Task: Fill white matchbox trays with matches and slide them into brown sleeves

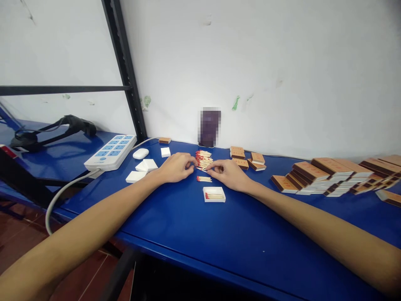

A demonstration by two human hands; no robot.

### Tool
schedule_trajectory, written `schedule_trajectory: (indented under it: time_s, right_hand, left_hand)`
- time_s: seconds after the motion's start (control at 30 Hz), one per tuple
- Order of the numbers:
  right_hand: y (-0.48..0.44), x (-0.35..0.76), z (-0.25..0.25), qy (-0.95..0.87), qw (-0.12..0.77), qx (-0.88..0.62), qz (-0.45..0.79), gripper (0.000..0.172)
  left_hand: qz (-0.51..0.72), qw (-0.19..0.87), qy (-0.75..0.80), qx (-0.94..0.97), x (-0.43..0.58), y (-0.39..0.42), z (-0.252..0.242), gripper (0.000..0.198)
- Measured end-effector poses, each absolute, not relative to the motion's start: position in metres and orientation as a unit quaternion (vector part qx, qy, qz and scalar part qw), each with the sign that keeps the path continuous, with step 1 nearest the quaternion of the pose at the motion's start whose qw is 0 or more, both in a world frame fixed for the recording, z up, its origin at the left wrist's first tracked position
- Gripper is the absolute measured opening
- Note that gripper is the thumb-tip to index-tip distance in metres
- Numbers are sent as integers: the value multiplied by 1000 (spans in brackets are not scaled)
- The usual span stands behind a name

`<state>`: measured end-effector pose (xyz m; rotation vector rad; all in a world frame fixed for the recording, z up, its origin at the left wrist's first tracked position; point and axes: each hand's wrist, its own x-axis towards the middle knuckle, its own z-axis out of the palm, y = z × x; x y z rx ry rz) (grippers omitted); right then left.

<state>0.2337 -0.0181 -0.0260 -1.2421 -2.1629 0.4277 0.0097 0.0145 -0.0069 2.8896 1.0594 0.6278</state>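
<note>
Red-headed matchsticks (204, 155) lie in a loose pile on the blue table, between my two hands. My left hand (179, 168) is curled at the head side of the pile, thumb and forefinger closed at the tips of a few matchsticks. From the other side, my right hand (229, 174) pinches the plain ends of these matchsticks (201, 169) at the pile's near edge. A small separate row of matchsticks (204, 179) rests just nearer to me. Below that row stands an open white matchbox tray (214, 200), with several matchsticks inside, heads to the left.
Stacked matchboxes (313, 170) fill the right side; smaller groups of matchboxes (238, 152) stand behind my right hand. White trays (135, 177), a white rounded case (140, 153) and a power strip (111, 151) lie left. A blurred-out phone-like object (209, 127) leans on the wall.
</note>
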Motion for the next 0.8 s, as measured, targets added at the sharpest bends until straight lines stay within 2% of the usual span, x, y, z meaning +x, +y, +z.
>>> schedule_trajectory:
  time_s: [0.33,0.53,0.8]
  right_hand:
    - [-22,234,-24,-813,306,-452,200,22]
    - [-19,235,-26,-806,334,-466,147,21]
    - [-14,231,-26,-833,298,-457,91,14]
  left_hand:
    - [179,8,318,931,9,14,-7,25]
    - [174,18,305,936,10,14,-8,25]
    - [174,30,291,940,10,13,-8,24]
